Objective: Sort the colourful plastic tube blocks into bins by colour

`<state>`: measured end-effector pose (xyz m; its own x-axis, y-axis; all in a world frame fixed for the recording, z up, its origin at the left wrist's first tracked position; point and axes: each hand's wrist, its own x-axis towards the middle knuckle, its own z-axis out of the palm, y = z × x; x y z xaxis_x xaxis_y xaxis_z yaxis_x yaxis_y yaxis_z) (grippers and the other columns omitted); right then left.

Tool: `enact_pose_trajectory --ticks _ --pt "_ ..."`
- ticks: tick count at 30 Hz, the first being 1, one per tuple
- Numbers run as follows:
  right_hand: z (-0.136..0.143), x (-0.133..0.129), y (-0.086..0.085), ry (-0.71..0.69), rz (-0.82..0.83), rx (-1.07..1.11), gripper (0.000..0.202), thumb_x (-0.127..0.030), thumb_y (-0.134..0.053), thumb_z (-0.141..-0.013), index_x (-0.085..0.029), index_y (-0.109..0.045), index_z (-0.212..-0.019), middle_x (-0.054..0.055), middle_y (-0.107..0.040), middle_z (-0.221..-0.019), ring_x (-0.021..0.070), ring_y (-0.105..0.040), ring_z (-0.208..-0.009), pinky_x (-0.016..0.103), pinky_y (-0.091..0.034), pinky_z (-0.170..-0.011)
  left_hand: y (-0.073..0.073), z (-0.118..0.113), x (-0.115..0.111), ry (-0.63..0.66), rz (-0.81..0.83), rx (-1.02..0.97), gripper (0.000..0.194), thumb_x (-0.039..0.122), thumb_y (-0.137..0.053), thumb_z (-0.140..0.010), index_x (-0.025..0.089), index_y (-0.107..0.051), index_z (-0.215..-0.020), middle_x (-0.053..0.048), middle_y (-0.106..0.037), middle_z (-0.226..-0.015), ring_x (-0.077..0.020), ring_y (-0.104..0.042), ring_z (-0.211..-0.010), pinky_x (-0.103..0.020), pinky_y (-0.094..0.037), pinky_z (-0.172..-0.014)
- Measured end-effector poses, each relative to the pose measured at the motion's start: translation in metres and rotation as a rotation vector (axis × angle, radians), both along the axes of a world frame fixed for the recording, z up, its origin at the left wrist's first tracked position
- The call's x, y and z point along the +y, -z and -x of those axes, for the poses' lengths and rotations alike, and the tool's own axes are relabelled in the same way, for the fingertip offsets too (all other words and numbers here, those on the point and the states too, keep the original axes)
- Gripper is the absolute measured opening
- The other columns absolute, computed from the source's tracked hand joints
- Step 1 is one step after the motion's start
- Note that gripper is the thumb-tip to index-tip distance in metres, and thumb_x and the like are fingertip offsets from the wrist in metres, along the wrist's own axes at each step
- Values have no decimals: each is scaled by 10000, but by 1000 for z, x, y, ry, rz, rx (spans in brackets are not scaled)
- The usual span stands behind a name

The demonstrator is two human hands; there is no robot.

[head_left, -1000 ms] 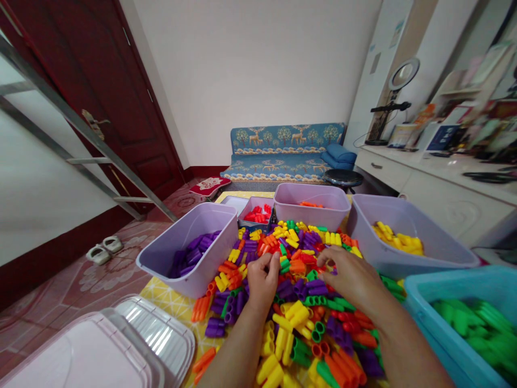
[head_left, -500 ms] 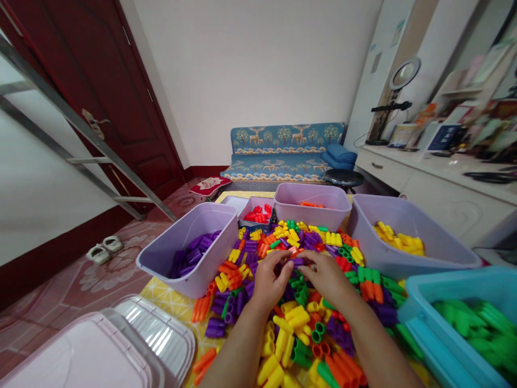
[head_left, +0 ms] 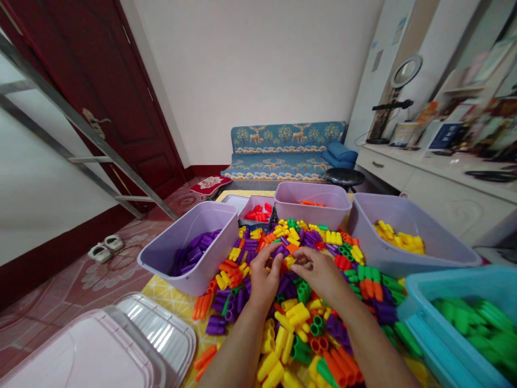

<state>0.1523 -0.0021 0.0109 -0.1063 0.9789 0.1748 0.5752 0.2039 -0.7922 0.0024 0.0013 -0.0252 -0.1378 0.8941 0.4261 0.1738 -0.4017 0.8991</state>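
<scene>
My left hand (head_left: 264,276) is above the middle of a heap of bullet-shaped plastic building pieces, thumb and fingers curled around a purple piece (head_left: 278,250) that is partly hidden. Close on its right, my right hand (head_left: 319,274) has its fingertips drawn together over orange and yellow pieces (head_left: 290,257); whatever it pinches is too small or covered to make out. Yellow pieces (head_left: 283,345), green tubes (head_left: 304,291) and orange tubes (head_left: 343,366) lie mixed below the hands, some of them joined in rows.
Around the heap stand a lilac bin (head_left: 161,267) of purple pieces, a small box (head_left: 244,215) of red ones, a lilac bin (head_left: 313,215) with orange ones, another bin (head_left: 420,258) with yellow ones and a turquoise bin (head_left: 428,312) of green ones. Lids (head_left: 92,350) lie at front left.
The purple piece that was between both hands is now at the left hand's fingers. Both hands have shifted slightly, and the gap between them shows orange and yellow pieces.
</scene>
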Motion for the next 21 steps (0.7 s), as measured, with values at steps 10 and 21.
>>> enact_pose_trajectory --ticks 10,21 --pt "9 -6 -5 -121 -10 -101 174 -202 -635 -717 -207 -684 -884 38 -709 -834 186 -645 -739 302 -477 -697 -15 8 7 -78 23 -485 498 373 -603 -816 198 -506 -1273 -73 -614 -1054 -163 -642 -873 -282 -568 -735" --pt "5 -7 -7 -127 -33 -77 156 -222 -627 -737 -209 -692 -878 33 -712 -831 187 -645 -752 300 -468 -705 -88 50 3 -78 -83 -1058 614 127 -486 -880 265 -214 -1414 -55 -612 -1058 -123 -644 -1017 -313 -475 -992"
